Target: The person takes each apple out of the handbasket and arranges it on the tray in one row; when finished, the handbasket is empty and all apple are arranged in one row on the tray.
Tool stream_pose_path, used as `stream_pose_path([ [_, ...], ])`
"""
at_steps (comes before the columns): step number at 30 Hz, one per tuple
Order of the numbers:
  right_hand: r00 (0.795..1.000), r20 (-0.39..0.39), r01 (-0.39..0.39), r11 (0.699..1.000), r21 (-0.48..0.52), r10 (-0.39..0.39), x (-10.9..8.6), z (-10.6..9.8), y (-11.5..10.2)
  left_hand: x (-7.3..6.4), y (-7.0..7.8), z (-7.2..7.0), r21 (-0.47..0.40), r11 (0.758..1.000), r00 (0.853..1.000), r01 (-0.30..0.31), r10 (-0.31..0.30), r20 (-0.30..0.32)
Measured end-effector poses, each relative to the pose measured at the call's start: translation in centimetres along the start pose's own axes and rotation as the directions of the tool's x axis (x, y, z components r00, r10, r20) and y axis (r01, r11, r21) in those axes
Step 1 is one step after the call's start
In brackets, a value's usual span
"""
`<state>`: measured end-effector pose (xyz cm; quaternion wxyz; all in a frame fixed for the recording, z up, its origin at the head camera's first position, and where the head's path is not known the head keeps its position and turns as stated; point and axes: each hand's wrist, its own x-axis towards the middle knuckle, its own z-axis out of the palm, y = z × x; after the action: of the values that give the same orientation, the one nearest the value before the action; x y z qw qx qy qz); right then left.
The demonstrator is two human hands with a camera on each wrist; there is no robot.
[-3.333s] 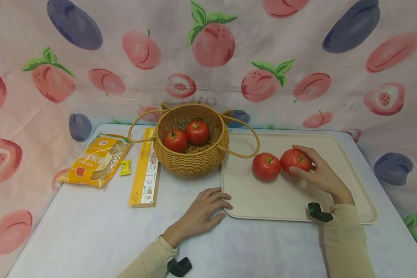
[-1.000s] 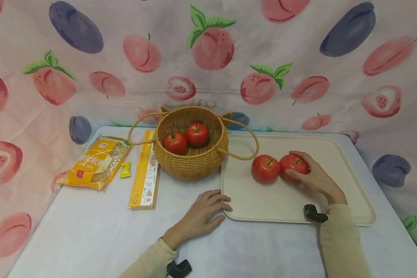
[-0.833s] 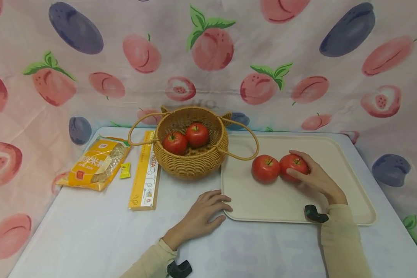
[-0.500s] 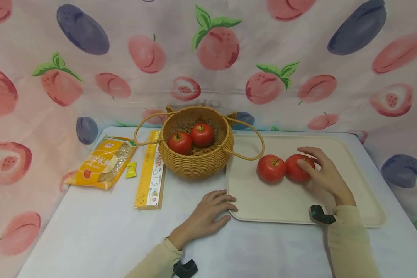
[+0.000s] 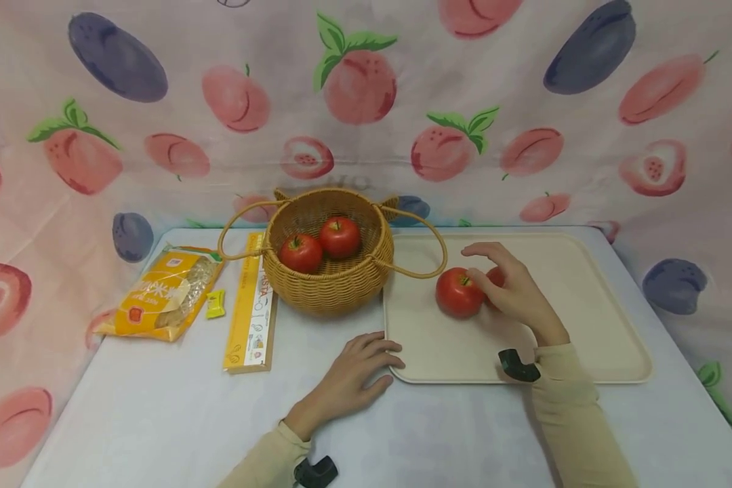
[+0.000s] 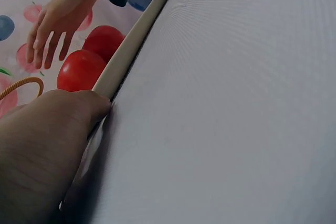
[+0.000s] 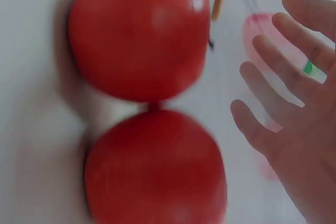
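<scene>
My right hand hovers over two red apples on the beige tray, fingers spread and holding nothing. The left apple of the pair shows nearly whole in the head view. Most of the right apple is hidden behind that hand. In the right wrist view a gap separates the spread fingers from both apples, which sit side by side. My left hand lies on the table with its fingertips at the tray's front left corner; the left wrist view shows it right at the tray's edge.
A wicker basket with two looped handles stands left of the tray and holds two more apples. Further left lie a yellow pasta box, a small yellow packet and an orange-yellow food bag. A fruit-print cloth hangs behind.
My right hand has let go of the right apple, lifted and moved left over the pair. The apples stay on the tray, and the left hand keeps its place.
</scene>
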<state>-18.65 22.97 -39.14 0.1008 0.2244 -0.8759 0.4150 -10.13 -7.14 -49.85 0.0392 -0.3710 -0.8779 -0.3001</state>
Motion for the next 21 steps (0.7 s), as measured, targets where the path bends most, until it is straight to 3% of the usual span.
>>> stream_pose_path([
  [8, 0.995, 0.067, 0.078, 0.997, 0.000, -0.077, 1.6, 1.4, 0.4, 0.0, -0.1, 0.2, -0.012, 1.000, 1.000, 0.002, -0.002, 0.007],
  [21, 0.972, 0.128, 0.201, 0.979, -0.036, -0.195, 4.4, 2.7, -1.4, -0.2, -0.1, 0.2, -0.009, 1.000, 1.000, 0.006, -0.006, 0.000],
])
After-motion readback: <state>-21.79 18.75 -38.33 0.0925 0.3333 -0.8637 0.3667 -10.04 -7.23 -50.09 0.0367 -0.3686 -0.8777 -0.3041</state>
